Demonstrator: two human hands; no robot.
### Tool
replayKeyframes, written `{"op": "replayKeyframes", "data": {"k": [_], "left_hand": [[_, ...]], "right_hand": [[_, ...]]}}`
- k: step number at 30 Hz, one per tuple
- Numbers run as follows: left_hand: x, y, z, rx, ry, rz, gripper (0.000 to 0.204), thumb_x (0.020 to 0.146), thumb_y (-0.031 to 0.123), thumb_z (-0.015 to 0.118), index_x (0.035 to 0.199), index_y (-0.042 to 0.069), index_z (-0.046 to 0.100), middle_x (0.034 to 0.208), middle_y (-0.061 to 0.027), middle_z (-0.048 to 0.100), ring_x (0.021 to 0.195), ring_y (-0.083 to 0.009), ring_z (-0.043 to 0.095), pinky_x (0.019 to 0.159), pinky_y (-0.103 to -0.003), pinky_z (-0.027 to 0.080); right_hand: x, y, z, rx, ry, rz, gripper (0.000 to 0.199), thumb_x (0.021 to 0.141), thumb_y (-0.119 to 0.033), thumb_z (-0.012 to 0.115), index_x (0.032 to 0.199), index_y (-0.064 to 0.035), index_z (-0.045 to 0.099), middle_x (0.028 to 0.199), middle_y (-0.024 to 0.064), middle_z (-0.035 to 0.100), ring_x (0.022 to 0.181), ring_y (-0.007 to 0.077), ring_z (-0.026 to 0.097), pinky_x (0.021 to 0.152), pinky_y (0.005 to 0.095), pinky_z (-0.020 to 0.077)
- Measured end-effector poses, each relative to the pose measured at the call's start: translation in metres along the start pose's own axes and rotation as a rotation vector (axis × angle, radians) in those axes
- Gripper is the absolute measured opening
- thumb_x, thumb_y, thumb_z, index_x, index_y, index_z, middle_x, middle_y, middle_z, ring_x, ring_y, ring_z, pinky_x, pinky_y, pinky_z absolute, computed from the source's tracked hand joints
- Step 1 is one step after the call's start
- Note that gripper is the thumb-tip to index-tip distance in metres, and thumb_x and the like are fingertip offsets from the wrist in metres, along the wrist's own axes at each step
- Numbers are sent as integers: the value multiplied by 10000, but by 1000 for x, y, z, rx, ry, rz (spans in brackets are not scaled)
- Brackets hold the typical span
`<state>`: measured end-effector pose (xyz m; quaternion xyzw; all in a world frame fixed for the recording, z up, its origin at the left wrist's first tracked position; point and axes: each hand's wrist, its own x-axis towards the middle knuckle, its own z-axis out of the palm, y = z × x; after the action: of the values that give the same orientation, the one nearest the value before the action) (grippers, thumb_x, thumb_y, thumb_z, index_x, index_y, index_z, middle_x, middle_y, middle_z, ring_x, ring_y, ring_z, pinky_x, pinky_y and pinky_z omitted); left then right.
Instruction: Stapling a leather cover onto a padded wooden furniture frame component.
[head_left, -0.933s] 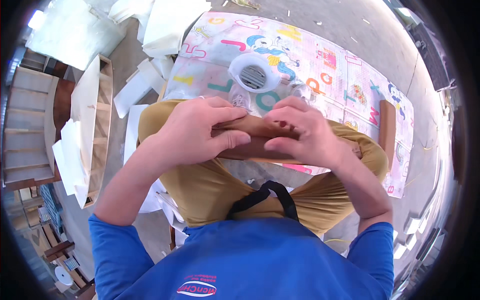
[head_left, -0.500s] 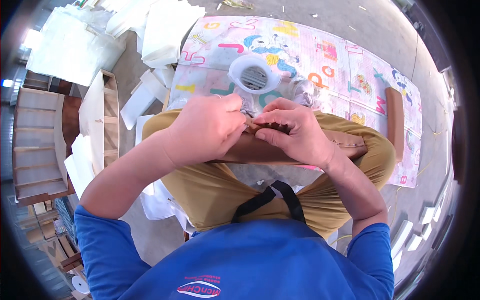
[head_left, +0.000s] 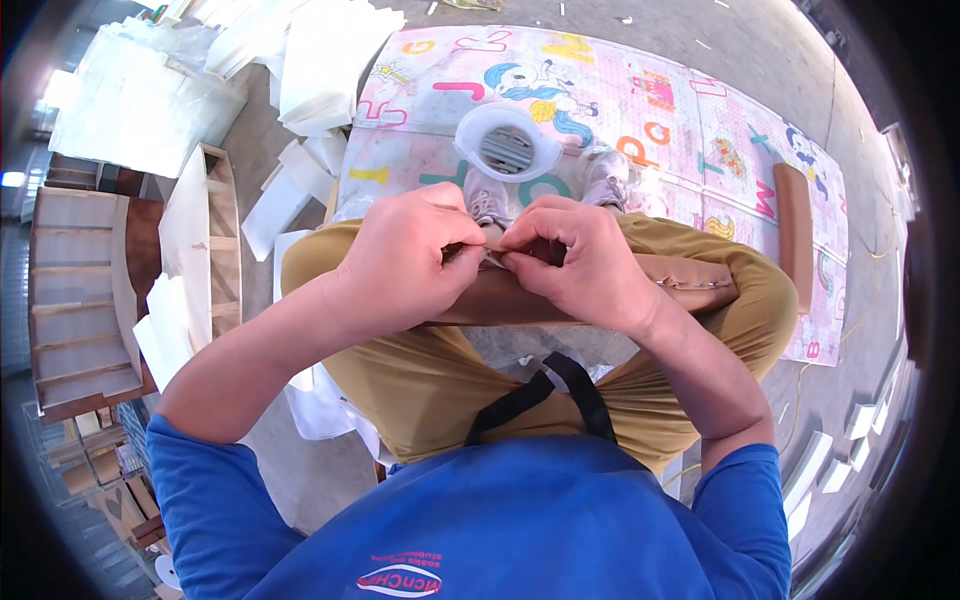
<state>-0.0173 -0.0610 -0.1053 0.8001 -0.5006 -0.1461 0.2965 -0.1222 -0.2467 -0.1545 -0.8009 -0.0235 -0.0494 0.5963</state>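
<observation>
Across my lap lies a long brown padded piece (head_left: 515, 305) with a leather-like cover. A row of small shiny fasteners shows along its right end. My left hand (head_left: 415, 255) is closed in a pinch at the cover's upper edge. Close beside it, my right hand (head_left: 580, 262) pinches the same edge, fingertips almost touching the left ones. A small pale sliver shows between the fingertips, too small to name. Fingers hide most of the edge there. Beyond my hands, between my shoes, stands a white bucket (head_left: 545, 160) holding several grey strips.
A patterned foam mat (head_left: 690, 130) lies under my feet. On its right side rests another brown padded piece (head_left: 794, 225). White foam sheets (head_left: 140, 100) are stacked at the far left, near wooden frames (head_left: 85, 290). White blocks (head_left: 805, 470) lie at the right.
My right hand has curled its fingers more and turned inward at the cover's edge. The left hand has shifted slightly, still pinching. The padded piece stays across my lap.
</observation>
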Motion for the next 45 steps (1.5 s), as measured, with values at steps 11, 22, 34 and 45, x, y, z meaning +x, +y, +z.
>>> {"op": "replayKeyframes", "data": {"k": [11, 22, 34, 45], "left_hand": [[0, 0, -7, -190, -136, -203, 100, 762, 33, 731, 842, 15, 675, 756, -27, 587, 623, -90, 542, 569, -256, 441], [0, -13, 6, -59, -51, 84, 121, 760, 5, 691, 880, 1, 675, 807, -75, 586, 689, -198, 576, 622, -325, 457], [-17, 11, 3, 30, 28, 135, 200, 730, 5, 714, 928, 7, 689, 855, -97, 576, 750, -290, 592, 651, -368, 474], [-20, 10, 19, 282, 96, 264, 182, 723, -21, 701, 904, -2, 695, 791, -96, 559, 664, -258, 559, 612, -361, 464]], "right_hand": [[-4, 2, -1, 59, -51, 0, 181, 750, -22, 716, 929, -21, 695, 815, 129, 653, 714, 257, 666, 642, 320, 525], [-6, 6, 17, -71, 183, -74, 95, 757, -14, 679, 850, 1, 695, 814, 158, 650, 709, 298, 658, 630, 347, 526], [-24, 5, 23, -189, 223, -272, 133, 703, 40, 719, 777, -20, 626, 820, 135, 621, 689, 313, 638, 584, 373, 508], [-18, 4, 15, -33, 113, -79, 108, 757, -5, 722, 856, -10, 678, 861, 127, 639, 700, 268, 642, 611, 325, 506]]}}
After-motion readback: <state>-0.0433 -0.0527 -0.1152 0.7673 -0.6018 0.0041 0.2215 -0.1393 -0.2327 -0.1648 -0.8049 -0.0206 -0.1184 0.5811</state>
